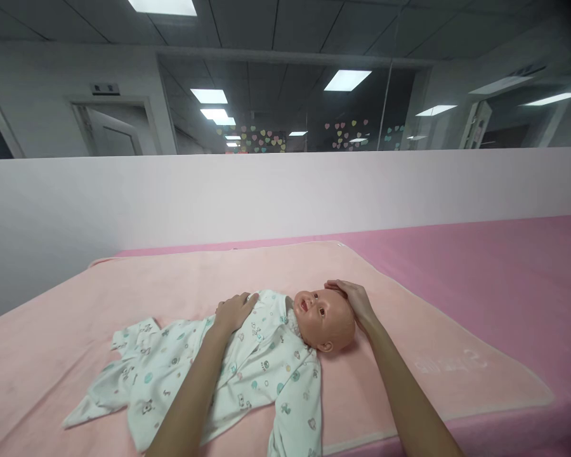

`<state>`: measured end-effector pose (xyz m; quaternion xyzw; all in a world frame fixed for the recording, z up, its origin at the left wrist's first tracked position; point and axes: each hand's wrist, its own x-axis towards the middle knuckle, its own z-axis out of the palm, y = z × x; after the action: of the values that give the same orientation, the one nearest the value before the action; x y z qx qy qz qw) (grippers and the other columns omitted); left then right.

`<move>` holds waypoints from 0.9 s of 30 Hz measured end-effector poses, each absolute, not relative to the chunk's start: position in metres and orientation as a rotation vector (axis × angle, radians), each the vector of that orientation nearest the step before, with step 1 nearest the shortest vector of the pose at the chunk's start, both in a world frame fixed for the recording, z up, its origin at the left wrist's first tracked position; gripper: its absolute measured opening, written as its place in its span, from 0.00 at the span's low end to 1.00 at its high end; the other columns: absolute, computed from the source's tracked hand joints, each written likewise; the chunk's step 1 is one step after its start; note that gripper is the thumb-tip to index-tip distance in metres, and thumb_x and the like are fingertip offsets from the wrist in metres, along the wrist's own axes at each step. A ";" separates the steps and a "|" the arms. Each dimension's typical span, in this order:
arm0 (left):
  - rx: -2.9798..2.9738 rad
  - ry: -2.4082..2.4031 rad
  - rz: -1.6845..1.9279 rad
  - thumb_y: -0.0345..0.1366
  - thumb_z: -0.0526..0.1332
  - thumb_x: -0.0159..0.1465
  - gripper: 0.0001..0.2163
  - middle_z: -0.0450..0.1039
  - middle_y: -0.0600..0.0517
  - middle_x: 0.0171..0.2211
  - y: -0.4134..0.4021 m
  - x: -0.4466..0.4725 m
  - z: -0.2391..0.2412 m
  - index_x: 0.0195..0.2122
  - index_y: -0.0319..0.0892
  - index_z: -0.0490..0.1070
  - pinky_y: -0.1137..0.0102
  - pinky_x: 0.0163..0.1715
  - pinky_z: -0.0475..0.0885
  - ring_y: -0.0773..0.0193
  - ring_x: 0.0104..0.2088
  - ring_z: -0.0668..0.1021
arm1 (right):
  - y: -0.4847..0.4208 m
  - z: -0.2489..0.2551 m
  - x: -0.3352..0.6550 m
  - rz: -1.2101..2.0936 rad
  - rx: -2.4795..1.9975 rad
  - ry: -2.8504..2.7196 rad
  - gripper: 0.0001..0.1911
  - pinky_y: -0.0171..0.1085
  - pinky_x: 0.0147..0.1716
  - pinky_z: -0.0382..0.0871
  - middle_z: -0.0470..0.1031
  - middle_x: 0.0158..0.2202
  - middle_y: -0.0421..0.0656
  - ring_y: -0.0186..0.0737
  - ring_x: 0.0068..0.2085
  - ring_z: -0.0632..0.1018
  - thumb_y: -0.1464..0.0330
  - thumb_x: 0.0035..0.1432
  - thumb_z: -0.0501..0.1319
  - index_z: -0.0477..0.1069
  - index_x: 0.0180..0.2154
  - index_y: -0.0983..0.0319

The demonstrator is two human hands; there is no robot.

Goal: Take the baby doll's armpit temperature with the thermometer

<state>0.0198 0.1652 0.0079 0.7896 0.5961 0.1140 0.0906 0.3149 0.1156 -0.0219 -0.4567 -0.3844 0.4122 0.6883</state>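
Observation:
A baby doll [324, 319] lies on its back on a light pink blanket [181, 279], head to the right. It wears a white romper [261, 365] printed with small coloured figures. My left hand [234, 312] rests flat on the doll's chest, fingers stretched out toward the right. My right hand [353, 299] cups the top of the doll's head, fingers curved over the crown. Both forearms reach in from the bottom edge.
The blanket covers a deeper pink surface [504, 279] that runs to the right. A white partition wall [285, 190] stands right behind it. Beyond are glass panes with heart stickers, doors and ceiling lights.

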 end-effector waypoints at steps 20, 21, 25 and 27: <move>2.334 1.752 0.358 0.55 0.37 0.59 0.28 0.72 0.47 0.46 0.167 0.021 0.005 0.46 0.47 0.68 0.56 0.47 0.60 0.50 0.47 0.71 | 0.108 -0.019 0.311 1.168 -1.099 -0.937 0.18 0.40 0.37 0.68 0.79 0.33 0.47 0.47 0.35 0.77 0.56 0.45 0.63 0.77 0.30 0.65; 2.335 1.751 0.356 0.55 0.37 0.59 0.28 0.72 0.47 0.45 0.168 0.020 0.005 0.46 0.47 0.68 0.56 0.47 0.60 0.50 0.47 0.71 | 0.108 -0.019 0.311 1.163 -1.104 -0.909 0.18 0.40 0.38 0.68 0.78 0.34 0.47 0.47 0.36 0.77 0.56 0.45 0.63 0.77 0.30 0.64; 2.332 1.752 0.347 0.55 0.37 0.60 0.28 0.72 0.47 0.46 0.169 0.021 0.004 0.46 0.47 0.67 0.56 0.47 0.60 0.50 0.47 0.71 | 0.108 -0.017 0.310 1.106 -1.099 -0.813 0.16 0.37 0.38 0.69 0.78 0.34 0.47 0.46 0.39 0.77 0.57 0.46 0.62 0.77 0.28 0.64; 2.329 1.755 0.346 0.55 0.37 0.60 0.28 0.72 0.47 0.46 0.169 0.021 0.005 0.47 0.47 0.67 0.55 0.47 0.60 0.50 0.47 0.71 | 0.106 -0.016 0.310 1.118 -1.093 -0.873 0.16 0.37 0.37 0.69 0.79 0.33 0.47 0.46 0.37 0.77 0.57 0.46 0.63 0.77 0.28 0.64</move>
<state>0.0210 0.1685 0.0046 0.7888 0.5946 0.1171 0.1024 0.3099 0.1060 -0.0160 -0.4765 -0.3804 0.4872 0.6252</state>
